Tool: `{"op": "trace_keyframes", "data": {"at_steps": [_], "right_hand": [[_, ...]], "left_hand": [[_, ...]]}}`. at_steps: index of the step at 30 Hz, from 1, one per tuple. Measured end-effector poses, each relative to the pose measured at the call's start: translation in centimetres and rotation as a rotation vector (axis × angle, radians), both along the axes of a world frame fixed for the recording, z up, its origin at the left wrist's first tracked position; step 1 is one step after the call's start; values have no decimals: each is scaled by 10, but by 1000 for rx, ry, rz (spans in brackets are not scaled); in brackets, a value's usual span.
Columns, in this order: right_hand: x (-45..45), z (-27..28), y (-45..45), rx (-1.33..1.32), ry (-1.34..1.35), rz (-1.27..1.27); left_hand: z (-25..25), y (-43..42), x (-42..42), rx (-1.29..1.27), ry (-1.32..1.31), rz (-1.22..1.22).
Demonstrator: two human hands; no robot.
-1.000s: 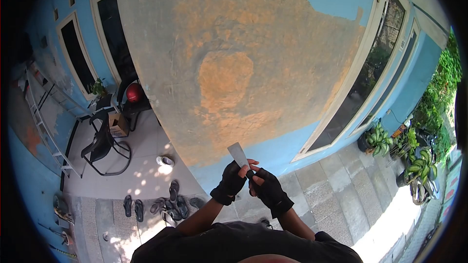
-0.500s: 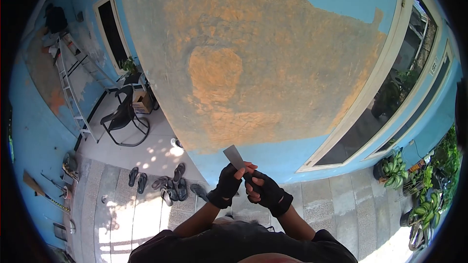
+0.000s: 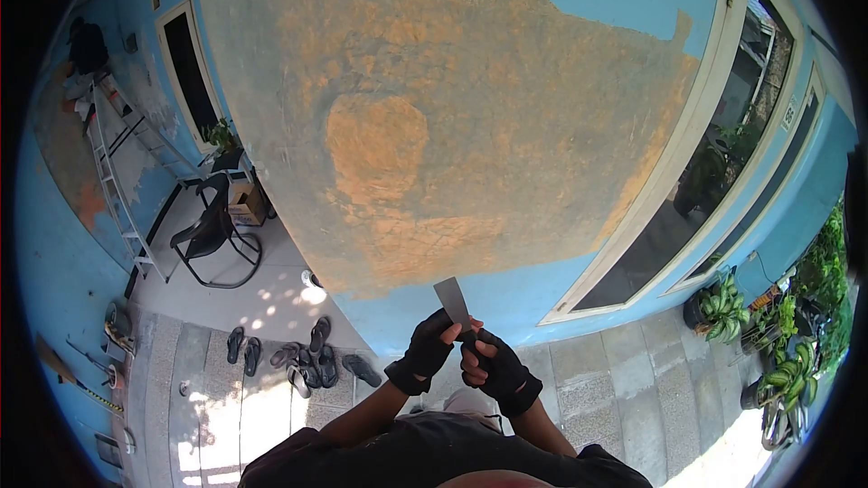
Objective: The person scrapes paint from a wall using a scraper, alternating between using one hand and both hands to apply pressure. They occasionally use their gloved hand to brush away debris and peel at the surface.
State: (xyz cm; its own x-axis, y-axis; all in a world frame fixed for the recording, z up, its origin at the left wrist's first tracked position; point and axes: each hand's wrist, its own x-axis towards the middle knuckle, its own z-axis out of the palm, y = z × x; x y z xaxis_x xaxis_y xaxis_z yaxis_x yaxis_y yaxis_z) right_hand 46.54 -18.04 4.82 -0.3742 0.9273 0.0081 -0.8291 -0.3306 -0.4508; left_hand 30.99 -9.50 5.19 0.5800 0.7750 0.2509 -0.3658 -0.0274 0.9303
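Holding a scraper [image 3: 451, 298] up before a half-bare wall [image 3: 515, 136]

Gripping the dark handle, the right hand [image 3: 502, 370] has its fingers wrapped snugly round the tool. The left hand [image 3: 429, 343] is just beside it, fingers narrowed on the lower blade, thumb across the metal. Both wear black fingerless gloves. The scraper is at chest front, its flat blade pointing up and tilted slightly left, seen against the wall's lower blue band; whether it touches the wall I cannot tell.

Above the blade spreads a large grey-and-orange area, with a paler orange patch [image 3: 378, 149] left of its middle and blue paint at the upper right. A white-framed window [image 3: 674, 208] stands to the right, potted plants [image 3: 721, 310] below it.

On the left, a black chair [image 3: 212, 233] sits near a cardboard box [image 3: 244, 205]. Sandals [image 3: 318, 334] lie scattered on the ground. Farther off is a ladder [image 3: 107, 163], with a person [image 3: 88, 47] in dark clothing near its top, too small to show detail.
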Motion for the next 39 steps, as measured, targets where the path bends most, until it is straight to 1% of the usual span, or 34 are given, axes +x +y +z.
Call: {"op": "trace_keyframes", "data": {"at_steps": [2, 4, 5, 7, 9, 11, 13, 17, 19, 20, 21, 22, 23, 25, 27, 29, 32, 36, 39], "right_hand": [[-1, 0, 0, -18, 12, 5], [0, 1, 7, -14, 9, 60], [0, 4, 9, -19, 12, 68], [0, 28, 23, 50, -35, 130], [12, 47, 40, 65, 112, 248], [26, 76, 62, 88, 178, 335], [38, 110, 87, 129, 189, 378], [49, 190, 124, 371, 152, 299], [54, 219, 140, 379, 198, 250], [59, 234, 147, 406, 248, 281], [62, 248, 155, 432, 299, 311], [67, 257, 162, 460, 293, 315], [72, 263, 166, 458, 295, 322], [83, 269, 170, 584, 203, 185], [97, 272, 171, 576, 207, 185], [109, 276, 173, 600, 286, 303], [123, 281, 176, 557, 313, 328], [137, 286, 180, 479, 348, 372], [142, 291, 189, 506, 306, 412]], "left_hand": [[3, -3, 0, -25, 27, 32], [18, -1, 3, -224, -51, 98], [18, 3, 5, -229, -48, 107], [25, 19, 10, -226, -63, 86], [46, 28, 22, -204, -31, 134], [75, 42, 34, -182, -91, 158], [114, 63, 46, -75, -131, 164], [215, 93, 71, -22, -208, 50], [257, 102, 87, -31, -228, 65], [274, 110, 93, -25, -229, 75], [290, 118, 97, 65, -202, 62], [301, 123, 102, 153, -173, 49], [309, 126, 109, 153, -172, 56], [322, 128, 127, 123, -159, 91], [328, 127, 140, 129, -156, 66], [332, 127, 151, 111, -137, 67], [335, 136, 164, 77, -116, 144], [333, 145, 176, 94, -128, 180], [337, 148, 178, 80, -160, 202]]}}
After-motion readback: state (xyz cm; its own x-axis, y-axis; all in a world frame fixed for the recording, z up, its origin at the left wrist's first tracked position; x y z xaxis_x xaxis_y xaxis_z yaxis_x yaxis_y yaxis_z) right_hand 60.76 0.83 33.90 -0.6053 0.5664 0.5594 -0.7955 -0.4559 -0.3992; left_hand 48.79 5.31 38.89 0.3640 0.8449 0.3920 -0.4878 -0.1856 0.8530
